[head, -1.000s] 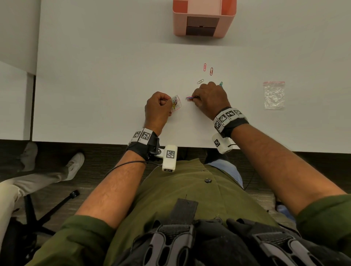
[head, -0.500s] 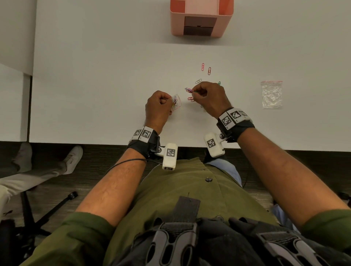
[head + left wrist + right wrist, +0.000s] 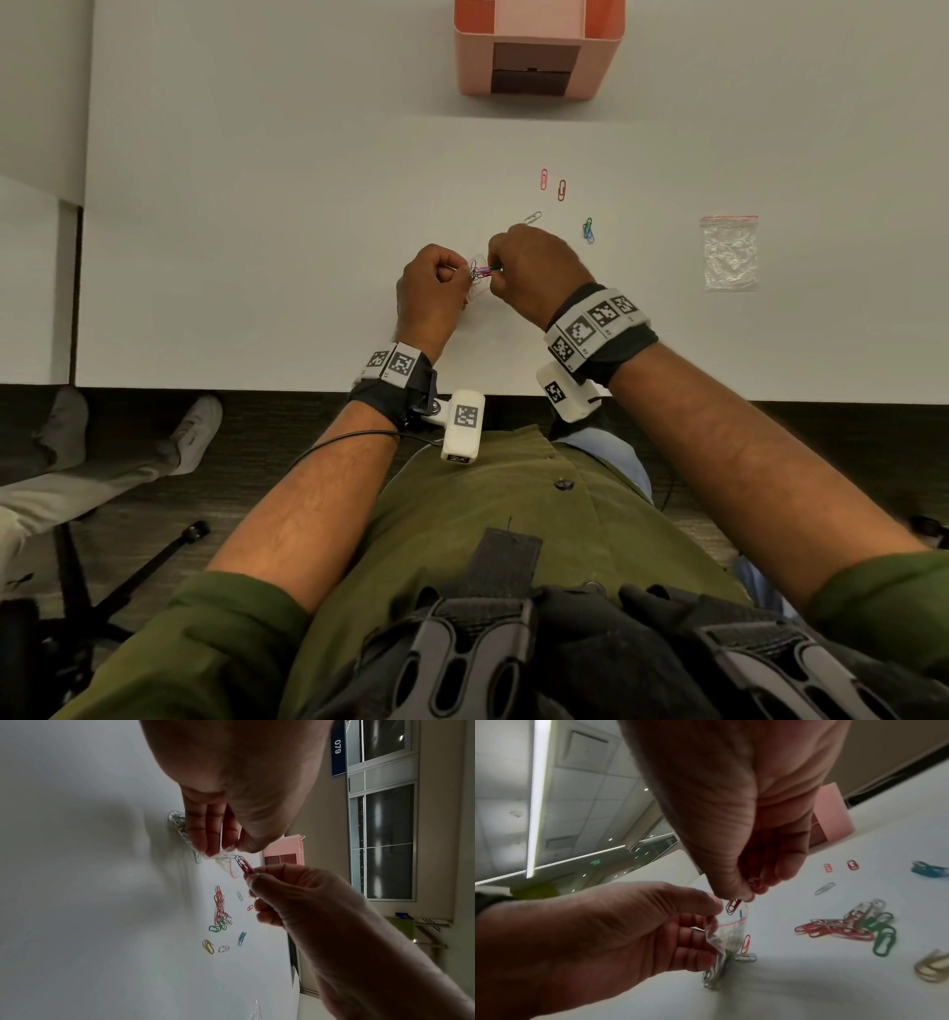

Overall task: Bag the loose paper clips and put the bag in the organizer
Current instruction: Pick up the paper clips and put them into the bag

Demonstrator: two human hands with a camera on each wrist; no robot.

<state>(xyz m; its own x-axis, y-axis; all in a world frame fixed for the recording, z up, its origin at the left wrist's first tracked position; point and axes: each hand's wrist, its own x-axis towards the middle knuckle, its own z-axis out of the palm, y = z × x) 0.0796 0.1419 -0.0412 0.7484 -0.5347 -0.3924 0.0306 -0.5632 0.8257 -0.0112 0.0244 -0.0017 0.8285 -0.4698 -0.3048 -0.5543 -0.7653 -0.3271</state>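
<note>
My left hand [image 3: 452, 277] pinches the rim of a small clear zip bag [image 3: 727, 935] that stands on the white table and holds several clips. My right hand [image 3: 506, 267] pinches a bunch of red, blue and green paper clips [image 3: 245, 867] and holds it at the bag's open mouth, with the clip ends inside. A heap of loose clips [image 3: 834, 929], mostly red with green and silver ones, lies on the table under the right hand and is hidden in the head view. More loose clips [image 3: 561, 190] lie farther back. The pink organizer [image 3: 472, 61] stands at the table's far edge.
A second clear zip bag [image 3: 730, 254] with a red strip lies flat to the right. A green and blue clip pair [image 3: 588, 229] and a silver clip [image 3: 532, 218] lie just beyond the right hand. Another person's legs [image 3: 128, 462] show at the left, below the table edge.
The right hand lifted off the table with a bunch of clips and moved left to the bag's mouth. The left hand kept its hold on the bag in place.
</note>
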